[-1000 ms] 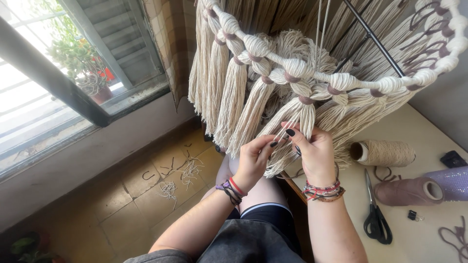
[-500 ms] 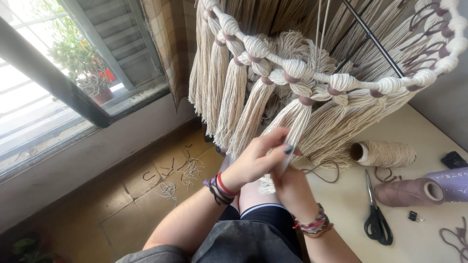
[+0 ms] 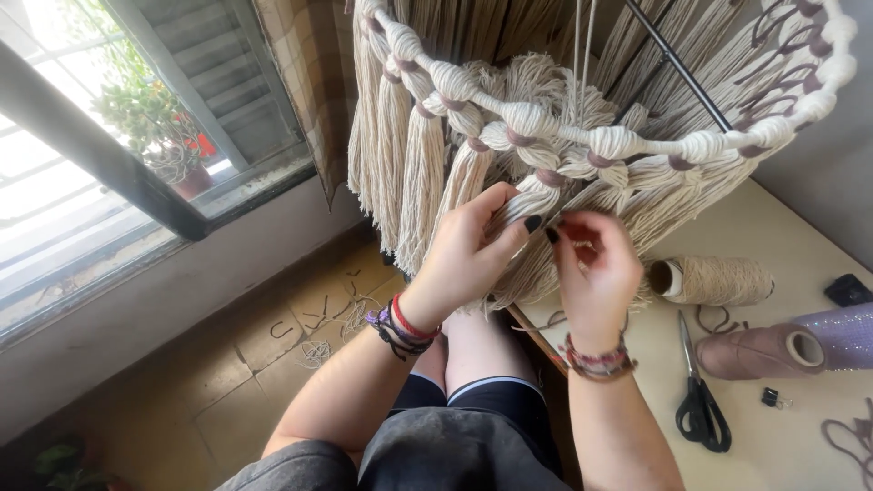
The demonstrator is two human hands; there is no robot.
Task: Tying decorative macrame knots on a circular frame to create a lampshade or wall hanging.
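Note:
A cream macramé hanging [image 3: 582, 136] with several cord tassels bound in mauve thread hangs in front of me. My left hand [image 3: 468, 250] wraps around one tassel [image 3: 536, 205] near its mauve binding. My right hand [image 3: 596, 268] is beside it, fingertips pinching the same tassel's strands. Both wrists carry beaded bracelets. My knees show below the hands.
A beige table [image 3: 782, 245] on the right holds a cream cord spool [image 3: 714, 280], a mauve spool [image 3: 764, 350], black-handled scissors [image 3: 700, 400], a small binder clip [image 3: 771, 397] and a glittery purple roll [image 3: 846, 335]. A window with plants [image 3: 145, 118] is at left; cord scraps litter the tiled floor [image 3: 318, 323].
Both hands rose from the tassel ends to just under the binding. The right hand, lower and partly hidden half a second ago, is now up beside the left.

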